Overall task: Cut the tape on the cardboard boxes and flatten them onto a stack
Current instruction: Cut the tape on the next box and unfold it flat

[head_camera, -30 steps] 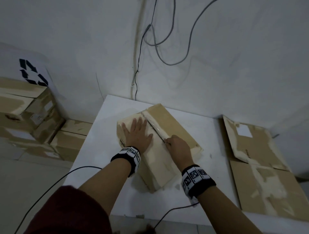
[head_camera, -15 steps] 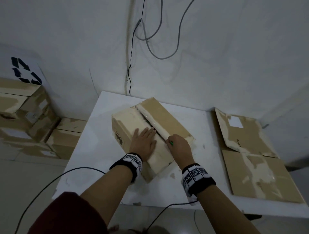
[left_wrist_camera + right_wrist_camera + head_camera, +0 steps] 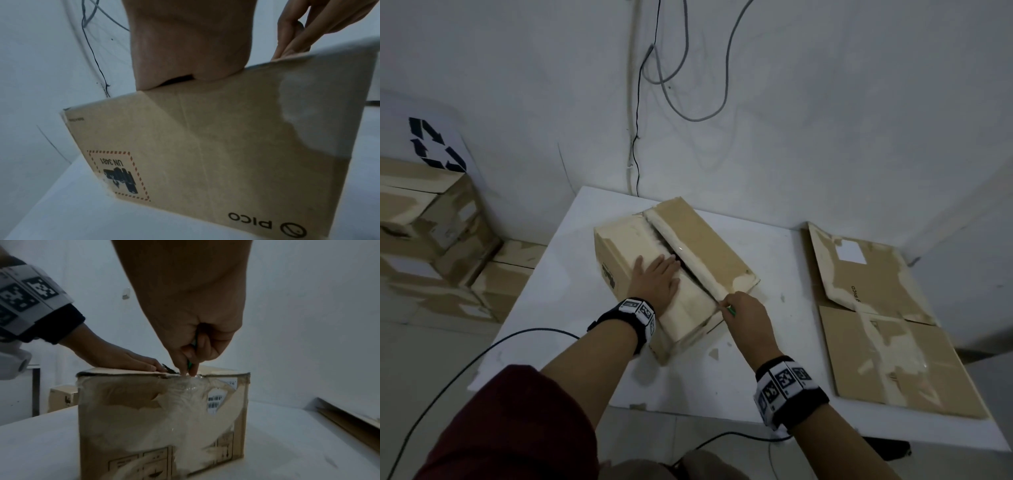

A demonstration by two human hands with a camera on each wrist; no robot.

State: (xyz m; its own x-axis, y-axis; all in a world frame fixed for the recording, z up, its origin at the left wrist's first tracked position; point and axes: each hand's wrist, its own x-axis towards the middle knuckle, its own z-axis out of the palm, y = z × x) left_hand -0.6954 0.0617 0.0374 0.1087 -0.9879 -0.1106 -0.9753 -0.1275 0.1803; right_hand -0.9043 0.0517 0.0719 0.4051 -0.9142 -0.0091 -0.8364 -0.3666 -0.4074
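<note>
Gripping a green cutter (image 3: 192, 344) in curled fingers, the right hand (image 3: 744, 313) sets its tip at the near end of the top seam of a box (image 3: 674, 274), where the tape (image 3: 185, 402) folds down over the end face. The left hand (image 3: 659, 282) lies flat and open on the left top flap, fingers straight and pointing away from the person, their tips at the seam. Along the far half of the seam the flaps stand slightly apart, showing a dark gap. The box sits on a white surface (image 3: 558, 308), its long axis running from near right to far left, toward the wall. Its side carries a printed "PICO" mark (image 3: 267, 226) and a "UN 3481" label (image 3: 119, 173). To the right, apart from the box, flattened cartons (image 3: 887, 342) lie on the same surface. More boxes (image 3: 431, 240) are stacked at left beside it.
</note>
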